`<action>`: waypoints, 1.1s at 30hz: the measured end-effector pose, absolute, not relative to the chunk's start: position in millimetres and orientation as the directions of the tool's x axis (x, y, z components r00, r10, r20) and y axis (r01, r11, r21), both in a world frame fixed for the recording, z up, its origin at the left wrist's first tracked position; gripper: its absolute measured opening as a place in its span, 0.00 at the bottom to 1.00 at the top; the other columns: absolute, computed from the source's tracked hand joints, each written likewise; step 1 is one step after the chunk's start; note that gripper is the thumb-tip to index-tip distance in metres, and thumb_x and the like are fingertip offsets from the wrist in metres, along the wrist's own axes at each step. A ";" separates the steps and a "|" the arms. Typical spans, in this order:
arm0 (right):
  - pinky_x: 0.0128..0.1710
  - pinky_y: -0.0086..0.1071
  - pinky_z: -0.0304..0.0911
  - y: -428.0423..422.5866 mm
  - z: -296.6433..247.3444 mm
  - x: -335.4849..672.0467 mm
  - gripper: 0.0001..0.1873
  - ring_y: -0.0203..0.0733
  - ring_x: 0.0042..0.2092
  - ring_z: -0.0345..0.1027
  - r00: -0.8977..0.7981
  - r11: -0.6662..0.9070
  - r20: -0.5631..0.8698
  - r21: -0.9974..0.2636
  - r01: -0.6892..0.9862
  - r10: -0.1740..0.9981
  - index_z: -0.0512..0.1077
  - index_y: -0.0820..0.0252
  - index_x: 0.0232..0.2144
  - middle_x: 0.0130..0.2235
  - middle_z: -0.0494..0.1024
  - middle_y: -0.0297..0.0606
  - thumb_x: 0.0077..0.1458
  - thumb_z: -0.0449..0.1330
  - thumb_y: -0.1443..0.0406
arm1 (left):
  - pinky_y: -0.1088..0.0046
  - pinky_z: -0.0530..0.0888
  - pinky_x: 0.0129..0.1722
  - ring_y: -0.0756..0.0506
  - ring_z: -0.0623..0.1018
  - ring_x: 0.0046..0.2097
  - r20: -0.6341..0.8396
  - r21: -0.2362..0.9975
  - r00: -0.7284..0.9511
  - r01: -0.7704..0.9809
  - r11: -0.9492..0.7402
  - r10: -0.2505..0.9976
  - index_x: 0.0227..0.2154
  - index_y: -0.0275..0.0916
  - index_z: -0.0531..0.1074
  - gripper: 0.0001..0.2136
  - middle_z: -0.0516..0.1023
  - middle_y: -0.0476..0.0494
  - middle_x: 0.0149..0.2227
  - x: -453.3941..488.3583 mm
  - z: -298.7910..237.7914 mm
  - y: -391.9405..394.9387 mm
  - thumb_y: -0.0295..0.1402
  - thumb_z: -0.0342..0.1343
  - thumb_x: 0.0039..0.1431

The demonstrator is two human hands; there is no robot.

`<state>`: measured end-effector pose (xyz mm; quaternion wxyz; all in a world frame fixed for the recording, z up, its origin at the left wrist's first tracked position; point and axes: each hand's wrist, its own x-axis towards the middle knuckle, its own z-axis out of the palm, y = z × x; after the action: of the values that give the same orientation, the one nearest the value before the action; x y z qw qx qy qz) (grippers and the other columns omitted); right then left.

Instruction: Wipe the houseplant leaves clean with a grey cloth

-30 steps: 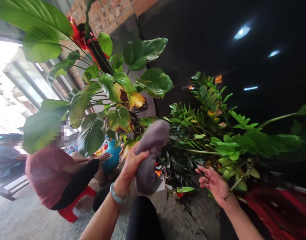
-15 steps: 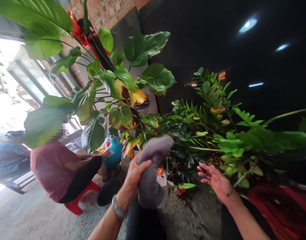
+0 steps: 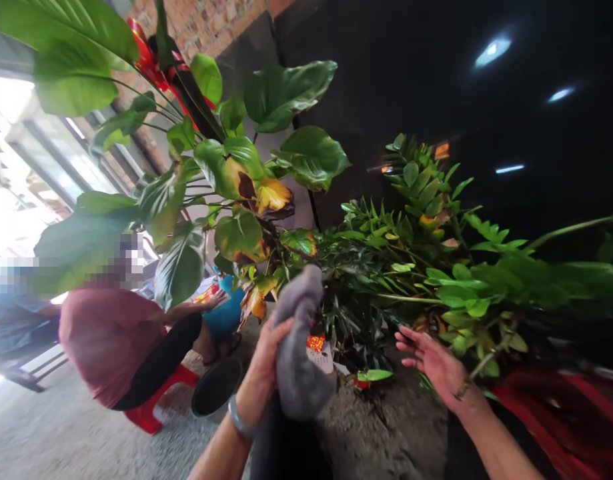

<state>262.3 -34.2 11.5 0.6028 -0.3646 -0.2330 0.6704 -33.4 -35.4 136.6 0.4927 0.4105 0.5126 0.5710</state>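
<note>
My left hand (image 3: pixel 263 363) is closed around a grey cloth (image 3: pixel 299 347), held up in front of the plants. The cloth stands nearly upright, its top near a yellowing leaf (image 3: pixel 259 303). My right hand (image 3: pixel 433 360) is open, palm up, fingers spread, and holds nothing. It hovers just below the small-leaved green plant (image 3: pixel 426 260). A big-leaved plant (image 3: pixel 221 173) with some yellow and brown leaves rises at the left.
A person in a pink top (image 3: pixel 106 340) sits on a red stool (image 3: pixel 156 407) at the left, with a black bowl (image 3: pixel 216 393) and a blue pot (image 3: pixel 226 313) nearby. A dark wall (image 3: pixel 436 80) stands behind the plants. The floor (image 3: pixel 61 433) is grey concrete.
The cloth in my left hand has dropped lower and tipped more upright, its top now narrower. My right hand has barely moved. The view has shifted slightly.
</note>
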 end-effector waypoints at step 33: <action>0.30 0.38 0.73 -29.5 6.7 266.6 0.19 0.51 0.39 0.77 -0.021 -0.164 -0.197 -0.747 -0.644 0.980 0.84 0.53 0.35 0.45 0.84 0.46 0.39 0.71 0.52 | 0.73 0.74 0.32 0.44 0.79 0.34 -0.041 0.999 0.267 0.041 0.031 0.963 0.47 0.38 0.78 0.30 0.82 0.46 0.36 -22.8 152.8 -49.2 0.36 0.71 0.34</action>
<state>266.6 -29.5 6.7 0.6020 -0.3564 -0.2359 0.6745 -22.8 -49.2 152.8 0.5630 0.5627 0.4457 0.4095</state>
